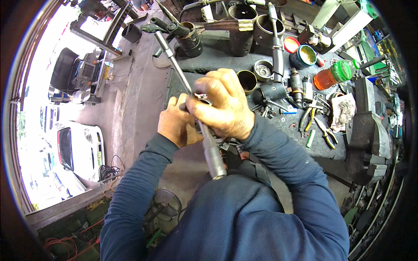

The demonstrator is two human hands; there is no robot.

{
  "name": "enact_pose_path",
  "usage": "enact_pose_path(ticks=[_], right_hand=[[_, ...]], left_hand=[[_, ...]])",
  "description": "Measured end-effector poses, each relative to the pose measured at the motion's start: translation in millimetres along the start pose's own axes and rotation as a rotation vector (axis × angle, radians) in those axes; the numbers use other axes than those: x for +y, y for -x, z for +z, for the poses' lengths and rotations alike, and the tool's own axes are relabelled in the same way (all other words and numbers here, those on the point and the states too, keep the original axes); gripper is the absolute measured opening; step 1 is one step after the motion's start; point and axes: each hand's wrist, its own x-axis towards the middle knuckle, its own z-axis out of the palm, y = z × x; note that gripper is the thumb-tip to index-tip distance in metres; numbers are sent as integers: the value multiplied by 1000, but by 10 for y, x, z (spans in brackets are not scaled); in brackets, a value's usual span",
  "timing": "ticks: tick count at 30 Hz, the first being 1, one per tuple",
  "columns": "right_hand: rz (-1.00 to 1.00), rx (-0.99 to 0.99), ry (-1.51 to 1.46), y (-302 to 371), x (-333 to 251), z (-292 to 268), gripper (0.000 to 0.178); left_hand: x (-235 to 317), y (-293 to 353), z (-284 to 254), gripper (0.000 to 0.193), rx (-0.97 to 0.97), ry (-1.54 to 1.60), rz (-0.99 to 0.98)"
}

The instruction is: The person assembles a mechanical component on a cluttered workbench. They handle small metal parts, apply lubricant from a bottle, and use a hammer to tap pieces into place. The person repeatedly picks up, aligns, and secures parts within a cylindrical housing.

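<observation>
In front of my chest, my right hand (226, 106) is wrapped round the middle of a long steel socket wrench (212, 152). The tool slants from the far left down toward my lap, with a thicker sleeve at each end. My left hand (176, 124) is closed just left of and beneath it, around a metal part that my fingers mostly cover. Only small shiny bits of that part show between the hands, so its kind cannot be made out.
On the dark bench to the right lie pliers (327, 134), a motor armature (297, 87), a stained rag (343, 112) and a bottle of red liquid (333, 75). Behind stand metal cylinders (241, 37) and a blue tin (303, 56). A bench vise (370, 139) is at the right edge. A white car (78, 150) stands left.
</observation>
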Motion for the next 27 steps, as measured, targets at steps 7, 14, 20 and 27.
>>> enact_pose_path(ticks=[7, 14, 20, 27], right_hand=[[-380, -620, 213, -582, -52, -218, 22], [166, -950, 537, -804, -335, -117, 16], [272, -968, 514, -1053, -435, -492, 26], [371, -1059, 506, -808, -628, -514, 23]], left_hand=[[-134, 64, 171, 73, 91, 130, 47], [68, -89, -35, 74, -65, -18, -48], [86, -66, 56, 85, 95, -3, -65], [6, -54, 175, 88, 169, 34, -23]])
